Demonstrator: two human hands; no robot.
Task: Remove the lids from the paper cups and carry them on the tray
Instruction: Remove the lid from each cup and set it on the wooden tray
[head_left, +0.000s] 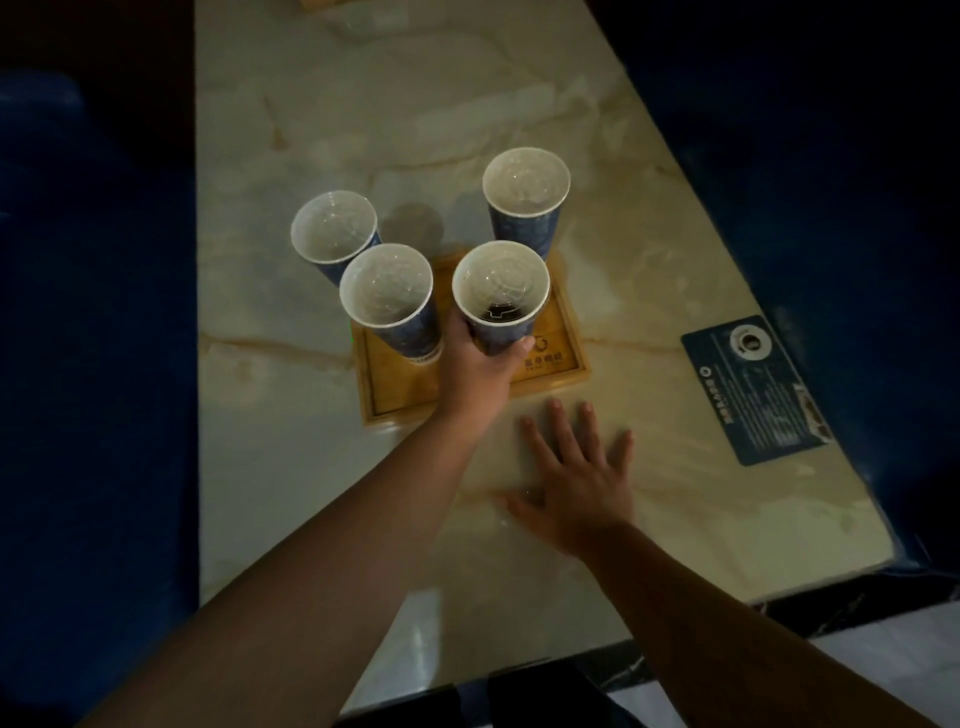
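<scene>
Several tall blue paper cups stand around a square wooden tray (558, 371) on a marble table. My left hand (475, 364) grips the near-right cup (501, 296) over the tray; a dark patch shows at the bottom of this cup. A second cup (387, 286) stands on the tray's left part. The far-left cup (333, 227) is behind it, and the far-right cup (525, 183) stands at the tray's back edge. Faint reflections across the cup mouths hint at clear lids. My right hand (576, 473) lies flat on the table, fingers spread, just in front of the tray.
A dark blue printed card (753, 389) lies near the table's right edge. The marble table (311, 467) is long and narrow, with dark blue seating on both sides. A wooden item shows at the far end of the table.
</scene>
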